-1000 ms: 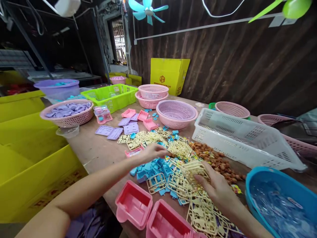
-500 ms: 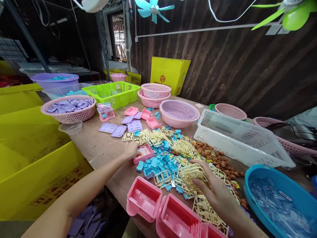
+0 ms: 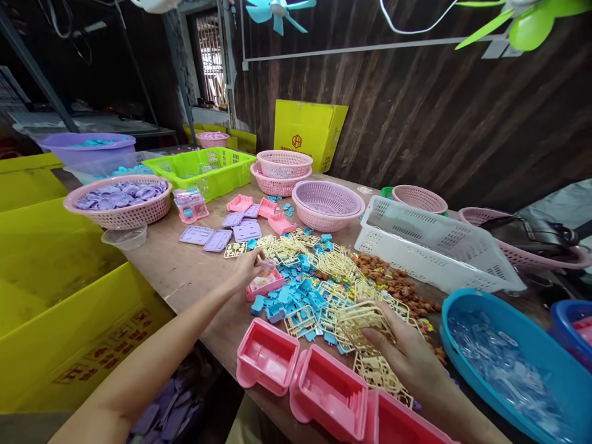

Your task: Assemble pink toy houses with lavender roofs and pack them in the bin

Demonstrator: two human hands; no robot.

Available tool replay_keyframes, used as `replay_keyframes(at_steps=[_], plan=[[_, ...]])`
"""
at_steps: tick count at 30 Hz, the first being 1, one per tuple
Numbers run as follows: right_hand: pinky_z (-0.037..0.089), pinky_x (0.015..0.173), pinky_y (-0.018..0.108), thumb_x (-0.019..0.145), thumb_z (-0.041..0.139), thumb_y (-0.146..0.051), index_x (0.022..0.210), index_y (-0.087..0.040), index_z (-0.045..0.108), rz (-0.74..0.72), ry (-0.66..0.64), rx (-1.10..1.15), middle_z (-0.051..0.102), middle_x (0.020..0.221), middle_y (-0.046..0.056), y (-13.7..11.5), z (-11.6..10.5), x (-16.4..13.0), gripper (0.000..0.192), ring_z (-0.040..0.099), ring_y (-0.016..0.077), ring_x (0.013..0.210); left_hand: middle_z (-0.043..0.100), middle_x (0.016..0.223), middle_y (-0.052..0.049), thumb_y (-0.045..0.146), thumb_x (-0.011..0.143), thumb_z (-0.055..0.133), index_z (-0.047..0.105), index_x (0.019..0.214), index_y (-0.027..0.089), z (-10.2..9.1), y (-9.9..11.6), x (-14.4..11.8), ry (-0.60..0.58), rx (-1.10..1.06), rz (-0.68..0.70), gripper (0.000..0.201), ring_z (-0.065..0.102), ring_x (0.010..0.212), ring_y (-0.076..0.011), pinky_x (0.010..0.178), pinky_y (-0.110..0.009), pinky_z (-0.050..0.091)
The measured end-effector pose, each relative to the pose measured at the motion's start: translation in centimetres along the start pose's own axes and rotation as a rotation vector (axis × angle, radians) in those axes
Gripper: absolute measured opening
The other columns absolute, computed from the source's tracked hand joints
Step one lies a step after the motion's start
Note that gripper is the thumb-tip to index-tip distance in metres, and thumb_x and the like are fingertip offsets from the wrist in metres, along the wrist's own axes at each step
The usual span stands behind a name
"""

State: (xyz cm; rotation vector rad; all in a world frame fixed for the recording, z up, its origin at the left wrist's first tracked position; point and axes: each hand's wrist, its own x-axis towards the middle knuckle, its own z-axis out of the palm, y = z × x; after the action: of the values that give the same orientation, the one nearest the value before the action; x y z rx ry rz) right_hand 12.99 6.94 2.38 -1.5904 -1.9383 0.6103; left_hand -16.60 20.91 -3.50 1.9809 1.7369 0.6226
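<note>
My left hand (image 3: 247,269) is closed on a small translucent pinkish piece (image 3: 265,266), just above a shallow pink plastic tray (image 3: 274,285) with pale contents. What kind of piece it is, I cannot make out. In my right hand (image 3: 404,345) are several cream plastic sprue frames (image 3: 363,322), gripped between thumb and fingers. Loose blue plastic parts (image 3: 296,299) are heaped between the two hands, mixed with more cream frames (image 3: 340,264). Several deep pink box-like shells (image 3: 330,385) stand in a row at the near table edge.
Brown pieces (image 3: 398,283) lie beside a white perforated basket (image 3: 430,265). A blue basin (image 3: 456,345) of clear bagged parts stands at right. Lilac panels (image 3: 247,231), a lilac colander (image 3: 326,200) and a green crate (image 3: 198,176) are farther back; open yellow cartons (image 3: 83,314) flank the left.
My left hand has lifted from inside the pink tray, with the translucent piece now showing in its fingers. My right hand keeps its hold on the frames. The whole view has shifted slightly.
</note>
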Motion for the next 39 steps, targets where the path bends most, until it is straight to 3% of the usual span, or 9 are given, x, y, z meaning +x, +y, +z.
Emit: replay_keyframes(at_steps=[4, 9, 15, 18, 21, 24, 27, 32, 39], plan=[[0.049, 0.078, 0.037, 0.085, 0.044, -0.037, 0.093, -0.018, 0.057, -0.083, -0.083, 0.01, 0.066, 0.094, 0.011, -0.8, -0.3, -0.7, 0.024, 0.061, 0.0238, 0.087, 0.059, 0.079, 0.002, 0.01, 0.07, 0.056, 0.051, 0.105, 0.017, -0.1, 3.8, -3.2, -0.12, -0.268, 0.165, 0.036, 0.057, 0.07, -0.0121, 0.062, -0.021, 0.043], [0.04, 0.096, 0.038, 0.086, 0.046, -0.021, 0.103, -0.017, 0.054, -0.264, -0.123, 0.057, 0.052, 0.126, 0.012, -2.5, -0.7, -1.8, 0.02, 0.046, 0.022, 0.118, 0.06, 0.094, -0.004, 0.014, 0.078, 0.052, 0.051, 0.112, 0.018, 1.5, 10.4, -8.5, -0.393, -0.665, 0.411, 0.035, 0.058, 0.076, -0.0137, 0.068, -0.027, 0.047], [0.042, 0.064, 0.026, 0.086, 0.046, -0.019, 0.086, -0.017, 0.05, -0.016, -0.182, -0.051, 0.06, 0.078, 0.003, -0.7, -4.2, -5.7, 0.004, 0.053, 0.0144, 0.069, 0.062, 0.085, -0.003, 0.021, 0.091, 0.035, 0.032, 0.132, 0.02, 5.2, 15.8, -12.2, -0.489, -0.743, 0.483, 0.041, 0.059, 0.076, -0.0147, 0.072, -0.028, 0.048], [0.041, 0.061, 0.025, 0.085, 0.045, -0.021, 0.085, -0.018, 0.049, 0.1, -0.13, -0.13, 0.059, 0.074, 0.002, 1.2, -7.1, -9.2, 0.005, 0.053, 0.0143, 0.065, 0.061, 0.108, -0.011, 0.026, 0.09, 0.04, 0.025, 0.135, 0.019, 8.0, 17.2, -14.1, -0.463, -0.651, 0.538, 0.048, 0.059, 0.099, -0.0202, 0.086, -0.037, 0.047], [0.046, 0.071, 0.028, 0.085, 0.044, -0.021, 0.105, -0.017, 0.051, 0.162, -0.149, -0.16, 0.064, 0.089, 0.006, 3.3, -9.1, -12.8, 0.022, 0.059, 0.0174, 0.078, 0.051, 0.127, -0.019, 0.032, 0.082, 0.057, 0.021, 0.138, 0.016, 11.0, 18.7, -16.3, -0.431, -0.398, 0.706, 0.068, 0.049, 0.118, -0.0285, 0.097, -0.048, 0.04], [0.046, 0.081, 0.031, 0.084, 0.045, -0.017, 0.127, -0.017, 0.043, 0.173, -0.176, -0.285, 0.062, 0.111, 0.01, 5.3, -9.1, -15.1, 0.043, 0.059, 0.0203, 0.096, 0.038, 0.139, -0.024, 0.039, 0.071, 0.069, 0.014, 0.14, 0.01, 13.7, 20.6, -18.1, -0.438, -0.163, 0.839, 0.093, 0.036, 0.129, -0.0336, 0.105, -0.054, 0.03], [0.048, 0.077, 0.034, 0.079, 0.046, -0.009, 0.118, -0.016, 0.053, 0.09, -0.185, -0.499, 0.064, 0.106, 0.011, 7.0, -7.9, -16.1, 0.04, 0.061, 0.0215, 0.091, 0.035, 0.141, -0.025, 0.041, 0.067, 0.071, 0.011, 0.141, 0.005, 15.8, 22.2, -18.8, -0.498, -0.008, 0.855, 0.101, 0.036, 0.13, -0.0318, 0.107, -0.05, 0.029], [0.046, 0.067, 0.034, 0.079, 0.049, -0.007, 0.103, -0.015, 0.059, -0.101, -0.18, -0.686, 0.065, 0.087, 0.008, 8.2, -5.8, -16.3, 0.027, 0.058, 0.022, 0.08, 0.046, 0.134, -0.021, 0.032, 0.065, 0.071, 0.02, 0.14, 0.01, 17.0, 22.9, -18.5, -0.584, 0.008, 0.747, 0.093, 0.048, 0.121, -0.0299, 0.103, -0.045, 0.036], [0.046, 0.081, 0.04, 0.078, 0.048, -0.009, 0.118, -0.017, 0.052, -0.074, -0.123, -0.611, 0.058, 0.111, 0.012, 9.2, -4.6, -17.1, 0.041, 0.053, 0.0245, 0.097, 0.045, 0.135, -0.023, 0.029, 0.059, 0.078, 0.021, 0.14, 0.013, 17.2, 22.8, -18.3, -0.642, -0.088, 0.703, 0.1, 0.046, 0.122, -0.0342, 0.103, -0.051, 0.035]])
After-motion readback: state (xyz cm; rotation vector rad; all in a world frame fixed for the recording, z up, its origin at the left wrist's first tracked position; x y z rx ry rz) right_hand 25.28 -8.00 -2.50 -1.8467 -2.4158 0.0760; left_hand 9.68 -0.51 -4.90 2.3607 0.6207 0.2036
